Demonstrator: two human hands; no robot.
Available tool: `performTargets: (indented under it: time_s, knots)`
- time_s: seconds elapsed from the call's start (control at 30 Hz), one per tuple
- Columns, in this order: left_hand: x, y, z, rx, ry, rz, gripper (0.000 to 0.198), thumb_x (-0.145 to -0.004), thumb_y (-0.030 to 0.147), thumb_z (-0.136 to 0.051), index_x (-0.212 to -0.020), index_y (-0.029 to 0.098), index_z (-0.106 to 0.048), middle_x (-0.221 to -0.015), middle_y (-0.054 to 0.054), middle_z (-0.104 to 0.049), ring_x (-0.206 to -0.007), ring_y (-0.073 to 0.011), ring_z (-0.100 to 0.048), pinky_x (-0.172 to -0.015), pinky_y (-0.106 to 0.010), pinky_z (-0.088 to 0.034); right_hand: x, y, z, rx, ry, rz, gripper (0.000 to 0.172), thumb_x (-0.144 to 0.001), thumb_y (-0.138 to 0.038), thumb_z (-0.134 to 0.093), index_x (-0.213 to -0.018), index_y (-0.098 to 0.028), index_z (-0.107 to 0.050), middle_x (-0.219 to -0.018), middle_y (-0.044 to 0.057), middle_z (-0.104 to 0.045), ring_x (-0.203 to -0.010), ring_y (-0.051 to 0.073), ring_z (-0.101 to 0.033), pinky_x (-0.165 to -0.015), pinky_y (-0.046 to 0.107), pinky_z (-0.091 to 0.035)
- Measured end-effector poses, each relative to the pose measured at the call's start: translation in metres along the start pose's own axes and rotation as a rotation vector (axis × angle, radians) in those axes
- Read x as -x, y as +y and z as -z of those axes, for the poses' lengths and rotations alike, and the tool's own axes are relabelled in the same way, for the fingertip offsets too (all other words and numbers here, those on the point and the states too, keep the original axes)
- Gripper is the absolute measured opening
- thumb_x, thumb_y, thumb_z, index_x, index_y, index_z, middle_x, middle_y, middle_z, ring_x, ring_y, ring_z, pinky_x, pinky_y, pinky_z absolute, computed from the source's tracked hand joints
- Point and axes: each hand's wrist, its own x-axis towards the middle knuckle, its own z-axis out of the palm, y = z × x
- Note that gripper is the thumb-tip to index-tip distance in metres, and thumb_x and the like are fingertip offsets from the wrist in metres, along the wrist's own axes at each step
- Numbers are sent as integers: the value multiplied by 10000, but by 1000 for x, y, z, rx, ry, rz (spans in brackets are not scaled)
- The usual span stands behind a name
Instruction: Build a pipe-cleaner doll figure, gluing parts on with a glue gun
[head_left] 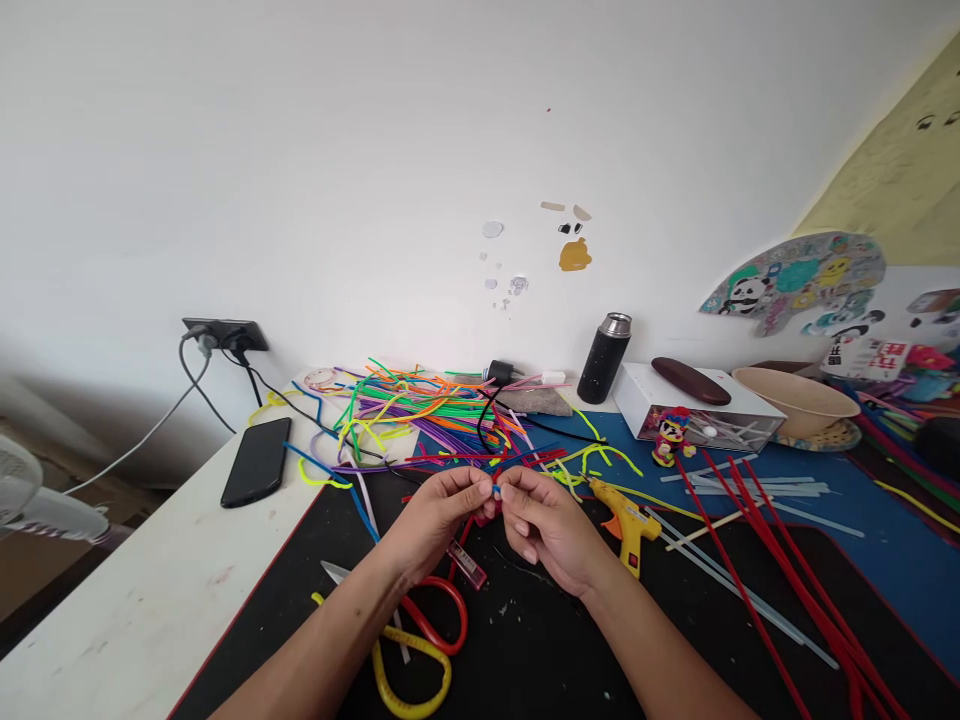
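Over the black mat, my left hand point(456, 500) and my right hand point(546, 522) meet fingertip to fingertip. Both are closed in a pinch on a short piece of blue pipe cleaner point(496, 488), mostly covered by the fingers. Bits of red show just below it, too hidden to make out. Under my left wrist lie scissors point(439, 625) with one red and one yellow handle loop, the blades partly behind my forearm. A small red labelled case point(467, 564) rests between my hands. To the right of my right hand lies a yellow glue gun point(628, 525).
A heap of coloured pipe cleaners point(420, 410) spreads behind my hands. At the left lies a phone point(256, 462). A black flask point(604, 358), a white box point(637, 400) and a figurine point(670, 437) stand at the back right. Glue sticks point(750, 600) and red pipe cleaners point(795, 560) lie right.
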Motion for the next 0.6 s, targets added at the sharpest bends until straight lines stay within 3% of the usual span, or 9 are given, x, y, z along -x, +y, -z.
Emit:
performTargets:
  time_s: [0.23,0.43,0.6]
  knots:
    - [0,1,3,-26,19,-30,350,-707,426,-918,-748,137,-726,-697,-34,-648,-674,-141,-548,-703,-274,-395,0,1,-1,70,26,17,384,-884,-516,-765,-829,-179,-590,-540,-92,-468,-368,46,-401,-395,201,-236]
    - [-2,2,2,-67,79,-56,377,-692,457,-917,-738,138,-721,-698,-28,-645,-666,-132,-535,-693,-263,-397,-2,-3,-2,82,124,66,418,-837,-548,-799,-842,-174,-613,-556,-85,-486,-388,47,-389,-383,196,-263]
    - [-2,1,2,-75,51,-49,372,-706,456,-908,-738,141,-711,-684,-19,-642,-651,-128,-541,-683,-259,-401,-3,3,0,112,130,52,434,-794,-552,-833,-896,-180,-634,-542,-92,-502,-365,48,-395,-372,190,-271]
